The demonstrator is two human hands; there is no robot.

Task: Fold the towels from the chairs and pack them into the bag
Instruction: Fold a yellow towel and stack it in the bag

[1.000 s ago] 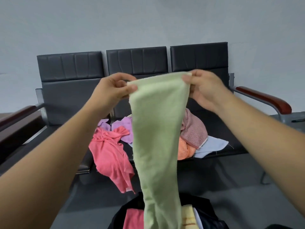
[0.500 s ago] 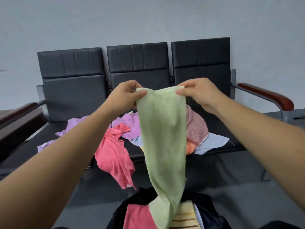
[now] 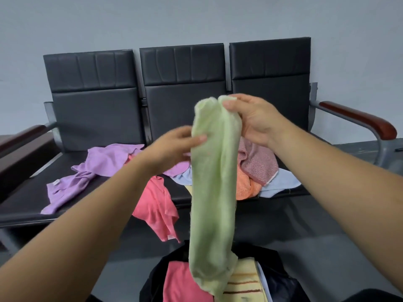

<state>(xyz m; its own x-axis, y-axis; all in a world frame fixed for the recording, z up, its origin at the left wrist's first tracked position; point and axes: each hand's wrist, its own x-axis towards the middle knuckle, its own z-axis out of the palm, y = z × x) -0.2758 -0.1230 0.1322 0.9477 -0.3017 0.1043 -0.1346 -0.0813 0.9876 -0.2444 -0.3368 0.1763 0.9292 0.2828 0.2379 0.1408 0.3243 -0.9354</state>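
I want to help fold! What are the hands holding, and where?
The green towel: the right hand grips its top end, and the left hand pinches its side edge just below.

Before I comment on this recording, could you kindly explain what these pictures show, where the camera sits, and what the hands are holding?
There is no machine here: a person works with bare hands, and the single camera is worn on the head, looking forward and down. The right hand grips the top of a green towel, which hangs lengthwise over an open dark bag. The left hand pinches the towel's side lower down. The bag holds a pink towel and a striped yellow towel. Behind, a row of black chairs carries loose towels: a purple towel, a coral towel hanging over the seat edge, an orange towel, a dusty-pink towel and a pale blue towel.
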